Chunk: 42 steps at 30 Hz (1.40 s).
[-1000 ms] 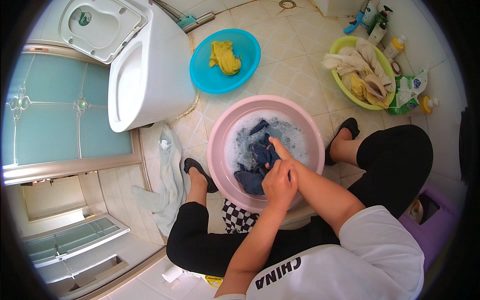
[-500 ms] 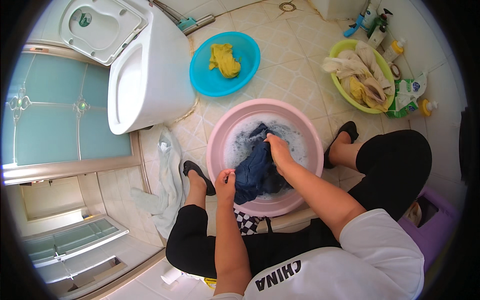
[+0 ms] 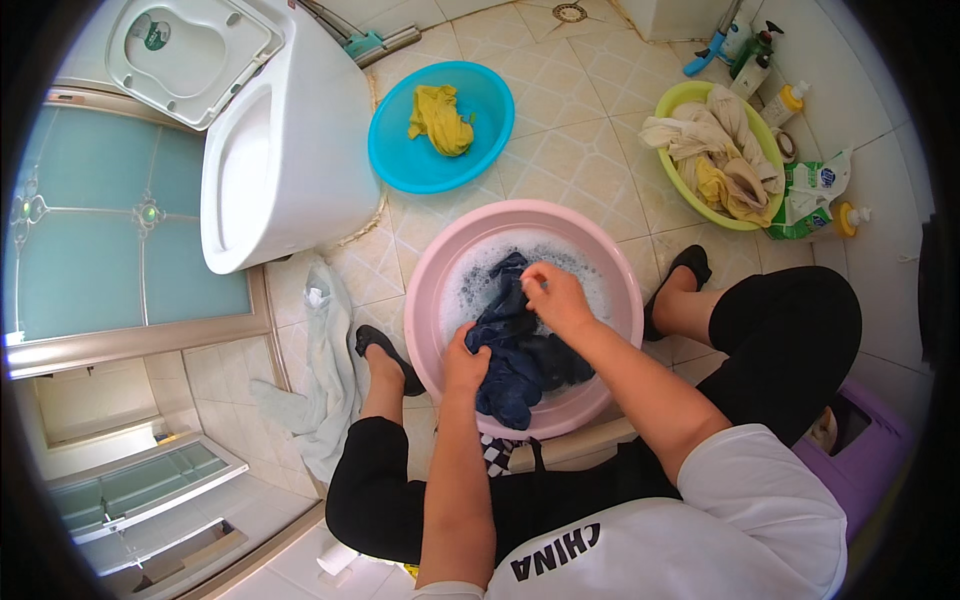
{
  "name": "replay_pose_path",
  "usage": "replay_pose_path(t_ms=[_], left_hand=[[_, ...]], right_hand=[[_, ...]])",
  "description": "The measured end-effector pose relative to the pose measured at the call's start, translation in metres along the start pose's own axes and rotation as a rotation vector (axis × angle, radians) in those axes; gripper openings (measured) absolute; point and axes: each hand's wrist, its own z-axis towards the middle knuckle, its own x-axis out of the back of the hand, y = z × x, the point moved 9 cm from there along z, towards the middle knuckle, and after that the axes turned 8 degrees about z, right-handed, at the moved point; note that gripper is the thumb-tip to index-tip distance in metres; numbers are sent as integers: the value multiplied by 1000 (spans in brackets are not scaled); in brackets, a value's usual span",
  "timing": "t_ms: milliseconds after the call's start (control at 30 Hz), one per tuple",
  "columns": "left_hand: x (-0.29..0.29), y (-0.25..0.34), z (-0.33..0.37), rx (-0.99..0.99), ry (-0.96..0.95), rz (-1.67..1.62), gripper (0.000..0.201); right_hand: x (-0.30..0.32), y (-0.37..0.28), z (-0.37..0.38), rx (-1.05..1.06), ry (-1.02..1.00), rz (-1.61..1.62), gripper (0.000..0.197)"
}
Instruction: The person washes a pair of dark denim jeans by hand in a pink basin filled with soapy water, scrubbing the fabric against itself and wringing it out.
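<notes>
A wet navy blue garment lies bunched in a pink basin, partly sunk in sudsy water. My left hand is closed on the garment's left side, thumb on top of the cloth. Over the basin's middle, my right hand has its fingers pinched together beside the garment's upper part. Whether cloth sits between those fingertips, I cannot make out. The garment's lower end bulges near the basin's front rim.
A blue basin holds a yellow cloth. Light-coloured clothes fill a green basin, with several bottles along the wall. A pale towel lies left, near the toilet. A purple stool stands right.
My left hand has moved up and inward, from the garment's edge to a fuller grip. The right hand has shifted slightly left, and the garment is more bunched, its lower end nearer me.
</notes>
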Motion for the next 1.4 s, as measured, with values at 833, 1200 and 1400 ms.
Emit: replay_pose_path(t_ms=[833, 1200, 1400], left_hand=[[-64, 197, -95, -465, 413, 167, 14], [3, 155, -55, -269, 793, 331, 16], [34, 76, -21, -68, 662, 340, 35]], right_hand=[[-39, 87, -2, -625, -327, 1121, 45], [-44, 59, -35, -597, 113, 1021, 27], [-32, 55, -33, -645, 174, 857, 19]])
